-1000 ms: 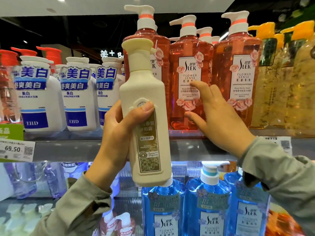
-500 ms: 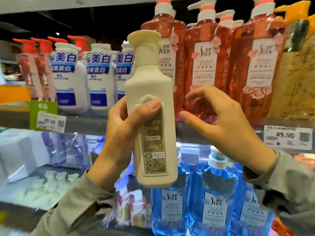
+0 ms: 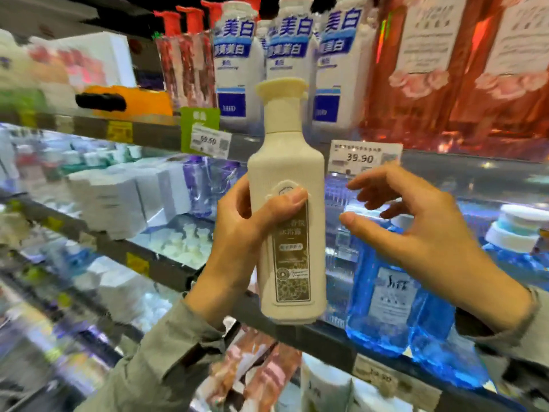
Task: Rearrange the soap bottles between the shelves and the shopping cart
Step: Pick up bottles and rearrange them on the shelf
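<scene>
While the left hand (image 3: 237, 248) grips the cream bottle (image 3: 285, 162) round its middle, thumb laid across the top of the brown label and the other fingers wrapped behind, the bottle stands upright in the air in front of the shelves, with its pump cap on top. A grey-green sleeve (image 3: 166, 352) covers that arm down to the wrist.

Just to the right of the bottle, the right hand (image 3: 421, 233) hangs open. Its fingers are spread and loosely bent and hold nothing. The thumb tip points at the bottle's side, and a small gap shows between them.

Behind the right hand, blue bottles (image 3: 386, 292) with white pumps stand on a middle shelf (image 3: 323, 337), whose dark front edge runs behind the cream bottle's base. On the shelf above, a price tag (image 3: 364, 157) reads 39.90. On that upper shelf stand white bottles (image 3: 237, 69) with blue labels, directly behind the cream bottle's cap. Pink bottles (image 3: 430, 84) with rose labels are to their right, and clear bottles with red pumps (image 3: 187, 60) to their left. The far left of the shelving is blurred.
</scene>
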`<action>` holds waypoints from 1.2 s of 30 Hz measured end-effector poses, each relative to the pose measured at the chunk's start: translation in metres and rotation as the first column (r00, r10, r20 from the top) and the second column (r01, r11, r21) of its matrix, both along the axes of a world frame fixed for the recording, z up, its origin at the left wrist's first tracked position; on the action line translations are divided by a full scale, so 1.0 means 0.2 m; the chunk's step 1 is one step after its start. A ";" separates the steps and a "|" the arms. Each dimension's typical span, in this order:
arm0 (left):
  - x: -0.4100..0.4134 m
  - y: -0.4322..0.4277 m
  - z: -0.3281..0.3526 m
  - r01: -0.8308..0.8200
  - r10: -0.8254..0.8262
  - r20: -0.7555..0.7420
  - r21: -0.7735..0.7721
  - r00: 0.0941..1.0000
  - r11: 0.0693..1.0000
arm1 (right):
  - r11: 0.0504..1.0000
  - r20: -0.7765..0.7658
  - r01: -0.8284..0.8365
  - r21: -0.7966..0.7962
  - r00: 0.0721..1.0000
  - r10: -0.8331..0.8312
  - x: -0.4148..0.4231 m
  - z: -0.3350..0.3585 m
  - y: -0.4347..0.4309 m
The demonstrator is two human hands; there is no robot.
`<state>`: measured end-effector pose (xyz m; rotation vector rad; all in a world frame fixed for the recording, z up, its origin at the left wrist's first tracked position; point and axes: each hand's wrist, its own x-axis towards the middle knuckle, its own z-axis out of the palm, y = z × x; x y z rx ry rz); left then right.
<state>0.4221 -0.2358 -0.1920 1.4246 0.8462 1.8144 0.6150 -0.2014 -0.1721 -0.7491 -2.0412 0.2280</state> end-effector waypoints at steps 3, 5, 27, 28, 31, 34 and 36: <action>-0.11 -0.03 -0.04 -0.020 0.020 -0.021 -0.008 1.000 1.000 | 0.980 0.091 0.118 0.158 0.987 -0.133 -0.09 -0.04 -0.06; -0.21 -0.06 -0.08 -0.027 0.027 -0.020 -0.023 0.999 0.999 | 0.968 0.074 0.156 0.196 0.982 -0.173 -0.16 -0.07 -0.11; -1.51 -0.22 -0.78 -0.149 0.141 -0.051 -0.219 0.989 0.964 | 0.922 0.132 0.027 -0.386 0.991 0.026 -1.38 -0.79 -0.29; -1.54 -0.21 -0.82 -0.147 0.140 -0.046 -0.236 0.989 0.961 | 0.920 0.146 0.033 -0.390 0.989 0.026 -1.41 -0.82 -0.27; -1.60 -0.18 -0.95 -0.136 0.141 -0.001 -0.281 0.990 0.950 | 0.896 0.180 0.056 -0.441 0.983 0.027 -1.49 -0.89 -0.21; -1.64 -0.14 -1.10 -0.139 0.151 0.023 -0.286 0.988 0.948 | 0.885 0.227 0.073 -0.459 0.973 0.037 -1.56 -1.00 -0.15; -1.67 -0.11 -1.22 -0.158 0.165 0.003 -0.277 0.986 0.948 | 0.885 0.273 0.081 -0.458 0.960 0.054 -1.61 -1.09 -0.10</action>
